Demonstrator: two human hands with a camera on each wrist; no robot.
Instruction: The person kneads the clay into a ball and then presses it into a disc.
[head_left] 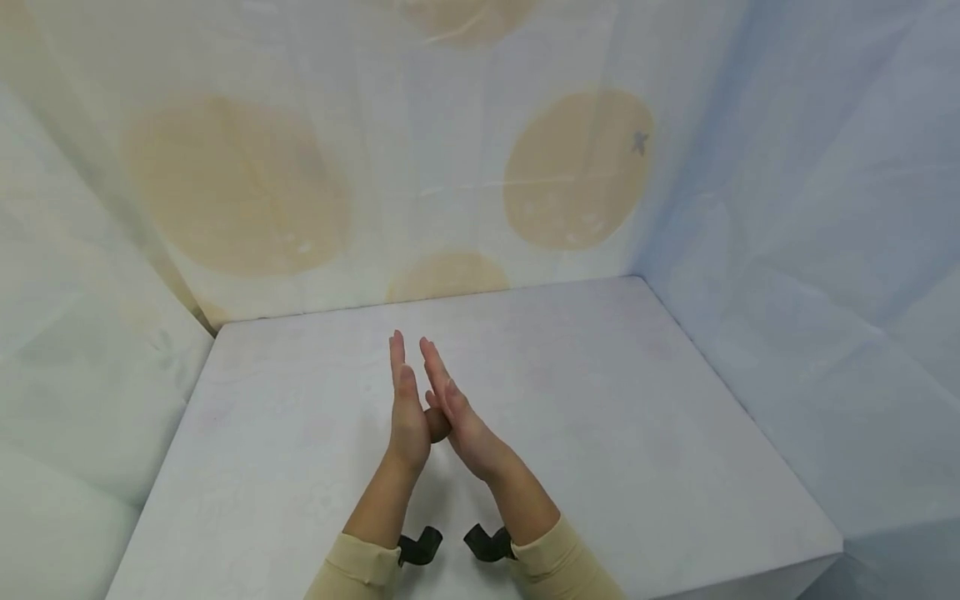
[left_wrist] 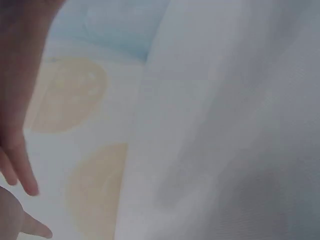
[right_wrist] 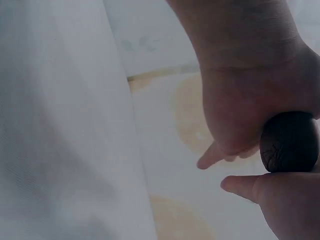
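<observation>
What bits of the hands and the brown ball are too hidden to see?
- Ball: head view, mostly covered by both palms.
- Ball: right wrist view, its right side cut by the edge.
- Left hand: left wrist view, blurred, only fingertips show.
- Right hand: palm side hidden.

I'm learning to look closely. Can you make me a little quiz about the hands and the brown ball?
1. True or false: the brown ball lies alone on the table.
2. What colour are the round spots on the cloth behind the table?
A. green
B. pale orange
C. black
3. Fill in: the fingers of the left hand and right hand are ____, not curled.

Key:
1. False; it is pressed between both palms.
2. B
3. straight
</observation>
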